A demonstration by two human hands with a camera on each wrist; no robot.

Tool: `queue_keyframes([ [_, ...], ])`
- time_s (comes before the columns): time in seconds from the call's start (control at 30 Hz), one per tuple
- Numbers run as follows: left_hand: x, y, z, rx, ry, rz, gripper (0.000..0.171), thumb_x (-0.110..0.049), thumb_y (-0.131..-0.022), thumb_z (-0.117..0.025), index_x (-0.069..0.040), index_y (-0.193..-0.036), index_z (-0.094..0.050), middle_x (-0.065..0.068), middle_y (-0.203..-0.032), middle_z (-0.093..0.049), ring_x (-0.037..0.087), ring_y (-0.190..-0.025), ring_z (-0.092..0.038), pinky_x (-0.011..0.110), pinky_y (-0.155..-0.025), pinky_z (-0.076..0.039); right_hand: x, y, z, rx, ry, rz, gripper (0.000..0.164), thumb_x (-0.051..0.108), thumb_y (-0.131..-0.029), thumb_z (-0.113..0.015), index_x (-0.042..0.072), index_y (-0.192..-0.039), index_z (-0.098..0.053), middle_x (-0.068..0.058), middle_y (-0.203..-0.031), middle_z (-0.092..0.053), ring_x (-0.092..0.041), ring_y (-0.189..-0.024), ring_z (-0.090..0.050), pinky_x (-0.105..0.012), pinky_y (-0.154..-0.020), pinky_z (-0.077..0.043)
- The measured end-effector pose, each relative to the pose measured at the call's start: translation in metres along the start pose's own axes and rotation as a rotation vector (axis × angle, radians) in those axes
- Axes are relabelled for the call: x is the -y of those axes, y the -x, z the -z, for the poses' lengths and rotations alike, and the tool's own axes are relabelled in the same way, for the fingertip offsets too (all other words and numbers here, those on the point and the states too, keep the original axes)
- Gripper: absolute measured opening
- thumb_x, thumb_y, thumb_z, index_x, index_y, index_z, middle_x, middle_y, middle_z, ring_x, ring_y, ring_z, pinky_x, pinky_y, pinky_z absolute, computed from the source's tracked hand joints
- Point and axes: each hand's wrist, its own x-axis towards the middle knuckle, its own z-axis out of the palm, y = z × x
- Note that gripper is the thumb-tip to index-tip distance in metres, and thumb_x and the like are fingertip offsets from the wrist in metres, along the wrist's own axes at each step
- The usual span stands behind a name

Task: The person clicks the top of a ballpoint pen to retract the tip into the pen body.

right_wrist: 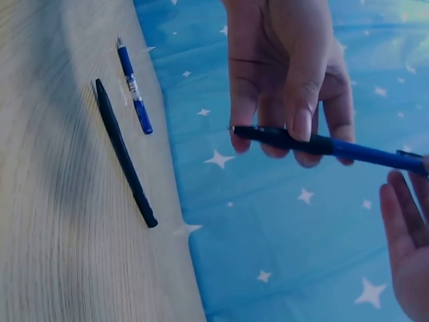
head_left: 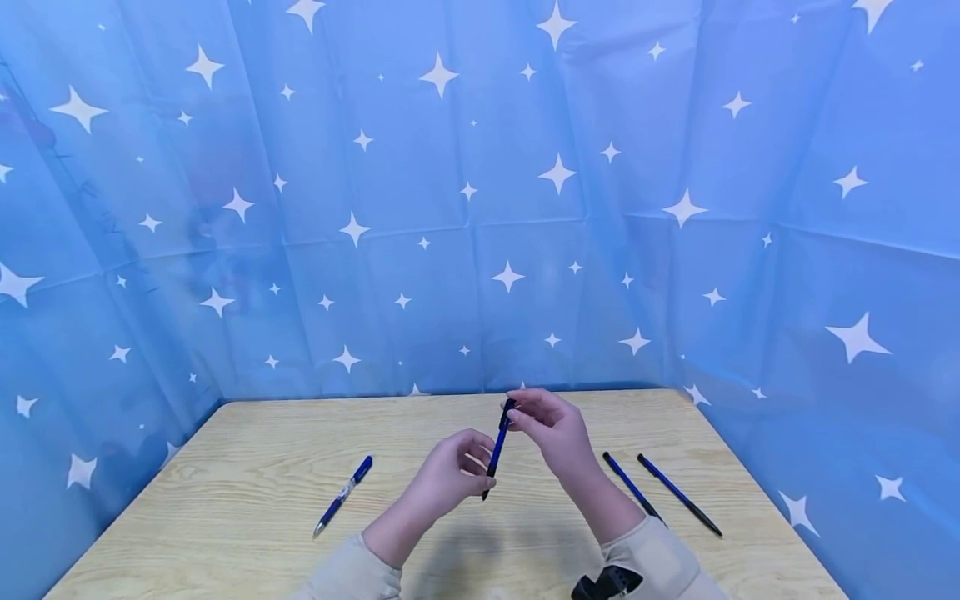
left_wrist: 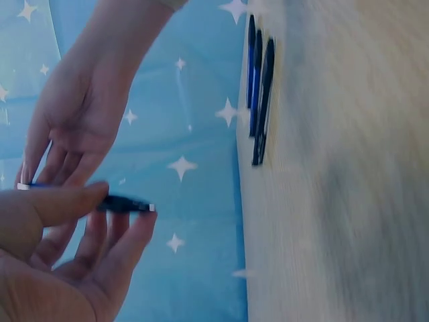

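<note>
Both hands hold a blue pen with black ends (head_left: 497,452) above the table, slanted with its point down. My left hand (head_left: 448,473) pinches the dark lower part near the tip between thumb and fingers. At the upper end, by the clip, the thumb and fingers of my right hand (head_left: 549,429) grip it. In the right wrist view the left thumb lies across the black grip of the pen (right_wrist: 369,154), and the right hand (right_wrist: 412,258) shows only partly at the edge.
A blue pen with a pale label (head_left: 342,497) lies on the wooden table (head_left: 262,450) at left. Two blue-and-black pens (head_left: 678,494) lie at right, one partly behind the right forearm. A dark pen (right_wrist: 124,154) shows in the right wrist view. A starred blue curtain (head_left: 465,250) surrounds the table.
</note>
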Motion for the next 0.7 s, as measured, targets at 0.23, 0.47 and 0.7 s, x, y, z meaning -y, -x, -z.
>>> queue_keyframes([
  [0.23,-0.008,0.004,-0.012,-0.074,0.084,-0.002,0.036,0.013,-0.078,-0.073,0.000,-0.110,-0.063,0.008,-0.089,-0.063,0.021,-0.080,-0.065,0.034,-0.065,-0.059,0.004,0.001,-0.002,-0.030,-0.057,0.009,0.025,0.009,-0.092,-0.068,0.000,-0.115,-0.066,-0.020,-0.106,-0.065,-0.025,-0.090,-0.067,-0.044,-0.080,-0.057],
  [0.47,-0.014,0.006,-0.016,-0.097,0.108,0.002,0.035,0.011,-0.078,-0.075,-0.001,-0.109,-0.064,0.008,-0.088,-0.062,0.021,-0.078,-0.066,0.033,-0.065,-0.059,0.006,0.003,-0.005,-0.048,-0.119,0.015,0.026,0.012,-0.095,-0.065,0.001,-0.118,-0.065,-0.016,-0.106,-0.065,-0.039,-0.095,-0.065,-0.045,-0.080,-0.057],
  [0.7,-0.018,0.007,-0.018,-0.115,0.113,-0.008,0.033,0.013,-0.077,-0.074,-0.001,-0.105,-0.065,0.007,-0.084,-0.060,0.019,-0.076,-0.064,0.032,-0.064,-0.059,0.004,0.004,-0.007,-0.048,-0.153,0.038,0.029,0.013,-0.096,-0.064,-0.002,-0.121,-0.062,-0.011,-0.105,-0.067,-0.031,-0.093,-0.067,-0.042,-0.081,-0.057],
])
